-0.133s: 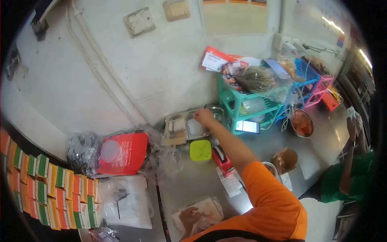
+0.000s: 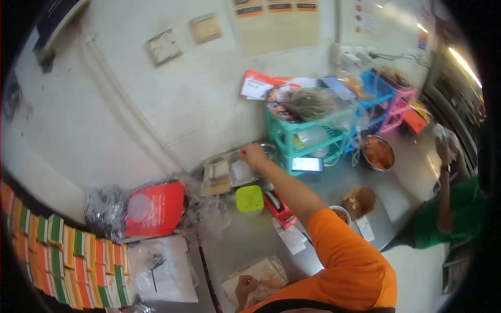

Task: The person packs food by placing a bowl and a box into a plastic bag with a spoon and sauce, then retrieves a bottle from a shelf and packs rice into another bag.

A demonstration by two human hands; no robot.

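Two hands (image 2: 253, 155), left over one white packet (image 2: 272, 271)

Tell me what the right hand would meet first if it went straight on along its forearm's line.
The right hand would probably meet the wall first, though depth is unclear and the rim of the metal tray might come sooner.
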